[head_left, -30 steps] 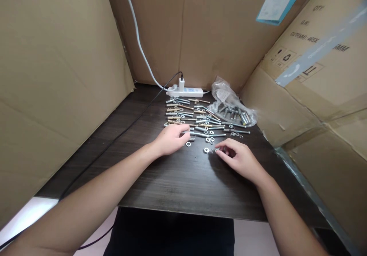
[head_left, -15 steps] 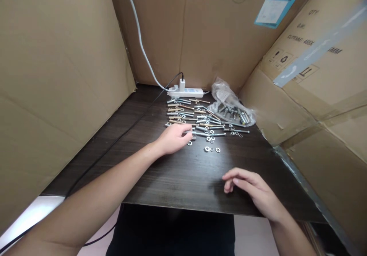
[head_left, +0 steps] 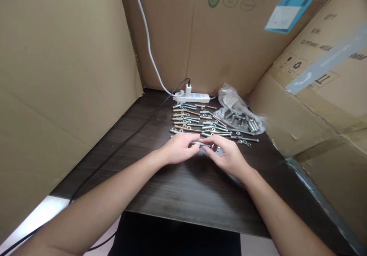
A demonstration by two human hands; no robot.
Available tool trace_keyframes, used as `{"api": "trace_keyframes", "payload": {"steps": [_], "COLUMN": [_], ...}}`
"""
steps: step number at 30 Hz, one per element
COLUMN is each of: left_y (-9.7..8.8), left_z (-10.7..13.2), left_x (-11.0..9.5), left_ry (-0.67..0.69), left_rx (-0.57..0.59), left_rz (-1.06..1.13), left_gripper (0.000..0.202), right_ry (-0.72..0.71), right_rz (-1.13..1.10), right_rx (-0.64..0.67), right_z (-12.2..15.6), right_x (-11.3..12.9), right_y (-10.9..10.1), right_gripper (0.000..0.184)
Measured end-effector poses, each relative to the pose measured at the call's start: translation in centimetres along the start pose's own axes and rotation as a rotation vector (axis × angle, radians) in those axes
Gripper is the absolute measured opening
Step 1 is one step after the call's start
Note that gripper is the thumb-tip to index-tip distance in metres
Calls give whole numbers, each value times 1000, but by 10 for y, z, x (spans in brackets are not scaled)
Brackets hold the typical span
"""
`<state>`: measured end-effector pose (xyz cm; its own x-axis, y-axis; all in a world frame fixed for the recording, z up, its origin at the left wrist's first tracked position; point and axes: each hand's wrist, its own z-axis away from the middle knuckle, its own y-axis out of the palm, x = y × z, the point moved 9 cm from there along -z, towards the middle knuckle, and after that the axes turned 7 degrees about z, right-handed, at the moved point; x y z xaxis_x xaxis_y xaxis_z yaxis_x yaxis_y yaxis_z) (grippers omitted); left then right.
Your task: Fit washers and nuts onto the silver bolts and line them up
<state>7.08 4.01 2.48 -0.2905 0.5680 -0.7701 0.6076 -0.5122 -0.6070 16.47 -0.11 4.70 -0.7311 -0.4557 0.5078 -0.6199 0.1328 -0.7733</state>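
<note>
A slim silver metal bolt (head_left: 200,144) is pinched at its ends between the fingertips of the left hand (head_left: 180,151) and right hand (head_left: 228,157), just above the dark wooden tabletop (head_left: 183,187). "QTY" is printed on the brown cardboard box (head_left: 323,57); a blue label (head_left: 287,13) is illegible.

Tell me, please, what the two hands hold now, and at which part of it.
The left hand and right hand hold one grey bolt between them, fingertips at each end. The exact contact points are too small to tell.

left hand (head_left: 180,150), right hand (head_left: 228,156), one bolt (head_left: 198,144) between
</note>
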Motion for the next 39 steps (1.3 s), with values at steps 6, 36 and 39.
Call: {"api": "trace_keyframes", "payload": {"steps": [6, 36, 39], "left_y": [6, -5, -6], "left_z": [3, -4, -5], "left_x": [-2, 1, 1], "left_ry": [-18, 18, 3], "left_rx": [49, -64, -86], "left_rz": [-43, 42, 82], "left_gripper": [17, 31, 29], "right_ry": [78, 133, 157], "right_rz": [-69, -135, -122], "right_rx": [-57, -158, -140], "right_z": [8, 16, 17], "right_x": [-6, -32, -36], "right_y": [0, -17, -21], "right_gripper": [14, 11, 12]}}
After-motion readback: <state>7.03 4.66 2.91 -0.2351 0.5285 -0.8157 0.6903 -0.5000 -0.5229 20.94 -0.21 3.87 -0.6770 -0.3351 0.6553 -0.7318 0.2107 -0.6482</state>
